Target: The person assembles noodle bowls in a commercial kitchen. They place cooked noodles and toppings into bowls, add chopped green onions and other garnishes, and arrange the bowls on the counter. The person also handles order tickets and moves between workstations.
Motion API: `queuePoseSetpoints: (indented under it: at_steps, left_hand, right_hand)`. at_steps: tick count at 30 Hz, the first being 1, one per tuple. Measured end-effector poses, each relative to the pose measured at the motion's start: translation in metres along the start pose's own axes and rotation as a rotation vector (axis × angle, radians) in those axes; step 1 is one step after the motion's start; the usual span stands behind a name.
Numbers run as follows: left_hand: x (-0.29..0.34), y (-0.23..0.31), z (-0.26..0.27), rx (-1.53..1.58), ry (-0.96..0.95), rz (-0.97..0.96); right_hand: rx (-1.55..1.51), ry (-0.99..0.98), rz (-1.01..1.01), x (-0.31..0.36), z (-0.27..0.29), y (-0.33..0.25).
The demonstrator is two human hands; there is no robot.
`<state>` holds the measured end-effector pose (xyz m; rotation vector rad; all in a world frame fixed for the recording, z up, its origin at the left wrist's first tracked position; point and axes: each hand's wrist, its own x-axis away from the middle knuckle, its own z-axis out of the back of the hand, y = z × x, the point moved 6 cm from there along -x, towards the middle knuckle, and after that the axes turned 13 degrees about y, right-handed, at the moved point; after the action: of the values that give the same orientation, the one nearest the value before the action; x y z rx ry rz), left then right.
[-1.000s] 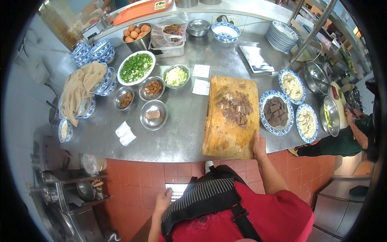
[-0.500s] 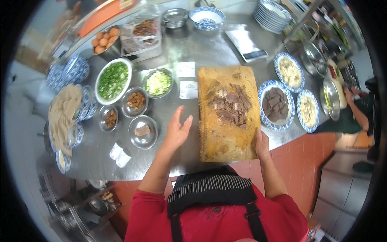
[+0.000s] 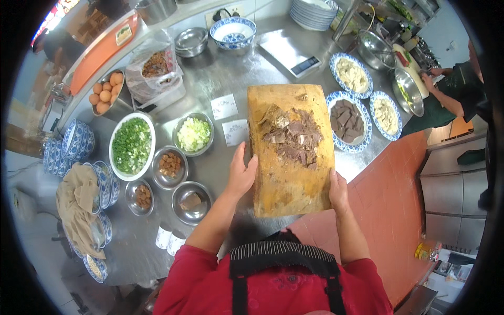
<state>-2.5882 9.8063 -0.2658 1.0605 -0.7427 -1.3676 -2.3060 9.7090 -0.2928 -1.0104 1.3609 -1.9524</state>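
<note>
A thick, worn wooden cutting board (image 3: 273, 184) lies before me, with a heap of dark brown flat pieces and crumbs (image 3: 299, 139) on it. At the board's right edge, near its lower corner, my right hand (image 3: 339, 193) is closed on the side. My left hand (image 3: 241, 173) is beside the left edge, fingers stretched and thumb apart, the thumb touching or almost touching the wood. Just right of the board, a blue-and-white plate (image 3: 365, 140) holds dark brown slabs. Two written paper slips (image 3: 224, 106) lie close to its left side.
Left are a bowl of chopped green onion (image 3: 131, 148), several metal bowls (image 3: 198, 212), blue-and-white bowls under a tan cloth (image 3: 79, 197) and a pot of eggs (image 3: 109, 93). A scale (image 3: 289, 52) stands behind. Pale-food plates (image 3: 350, 76) and a co-worker's arm (image 3: 443, 94) are right.
My left hand has come in to the board's left edge; it was apart from it before. My right hand stays on the right edge. The view has shifted and turned.
</note>
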Motion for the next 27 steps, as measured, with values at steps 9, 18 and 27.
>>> queuePoseSetpoints:
  at_steps: [9, 18, 27]
  left_hand:
    - [-0.038, -0.009, 0.005, -0.346, 0.049, -0.238]
    - [-0.016, -0.002, 0.019, -0.241, 0.119, -0.174]
    - [-0.017, 0.017, 0.031, -0.255, 0.257, -0.114]
  right_hand:
    - [-0.120, 0.074, 0.008, -0.109, -0.035, -0.030]
    - [-0.237, 0.171, 0.057, -0.179, -0.095, -0.081]
    - [-0.277, 0.235, 0.175, -0.219, -0.241, -0.134]
